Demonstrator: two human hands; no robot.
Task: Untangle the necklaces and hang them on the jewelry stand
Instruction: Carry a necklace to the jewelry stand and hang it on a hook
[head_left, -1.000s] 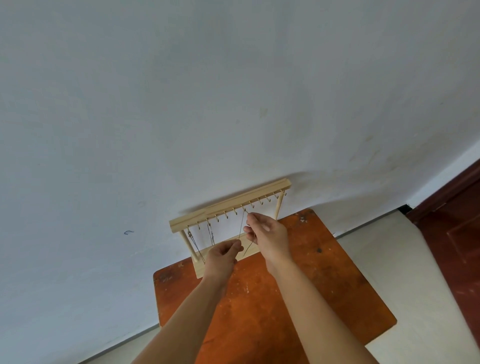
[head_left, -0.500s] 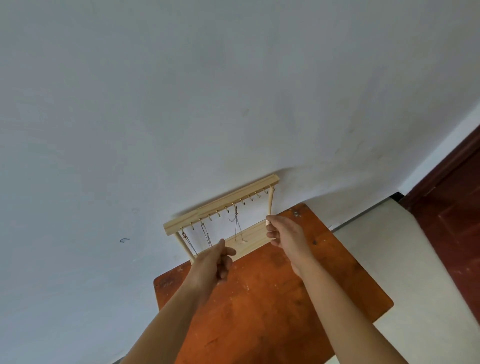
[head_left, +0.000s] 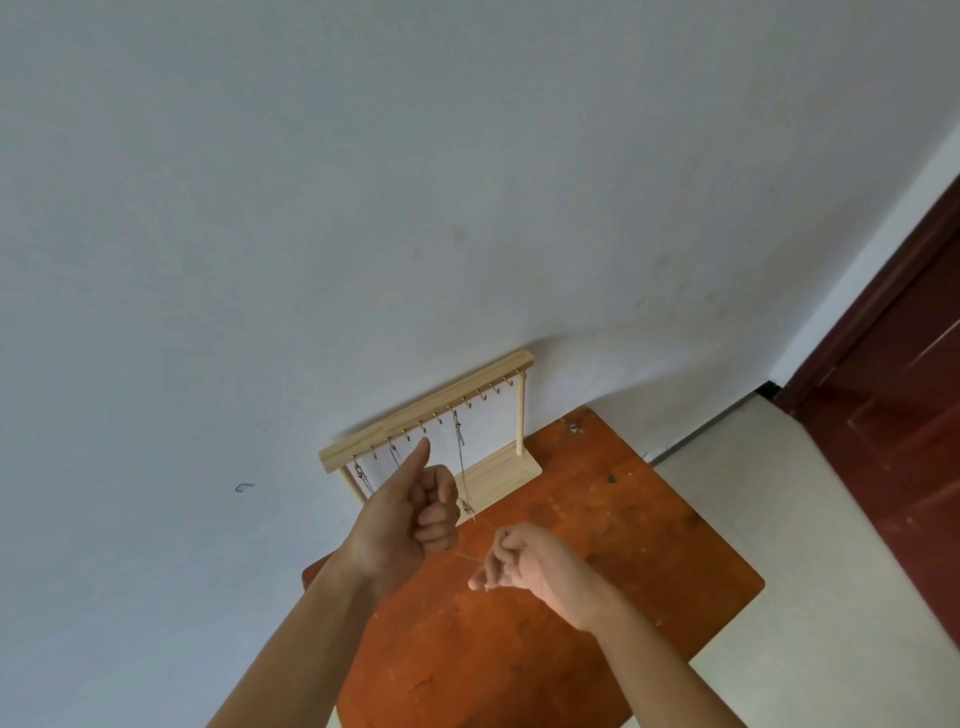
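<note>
Your left hand (head_left: 410, 519) is closed into a fist with the thumb (head_left: 420, 457) extended upward; it holds nothing and is raised in front of the stand (head_left: 427, 409), covering part of its lower left. Your right hand (head_left: 530, 564) is lower, above the table (head_left: 623, 571), with its fingers curled inward. It cannot be determined whether they pinch a fine chain or nothing at all. The stand is pale, unfinished wood: a flat rectangular top bar, two round posts (head_left: 520, 415) and a flat base (head_left: 501, 475). A row of small gold hooks (head_left: 483, 397) runs under the bar. The stand sits at the back of the table, against the wall (head_left: 467, 182). The centre necklace (head_left: 461, 462), a thin metal chain, hangs straight from a middle hook, and its lower end reaches base level, just beside your left fist. The left necklace (head_left: 363, 478) hangs close to the left post. A third chain (head_left: 395, 456) hangs between them, partly hidden by your thumb. The table top is orange-brown wood, worn, with scratches and pale specks. The wall is matt grey-white plaster. The floor (head_left: 779, 545) is cream, and a dark red-brown door (head_left: 909, 389) is at the right.
</note>
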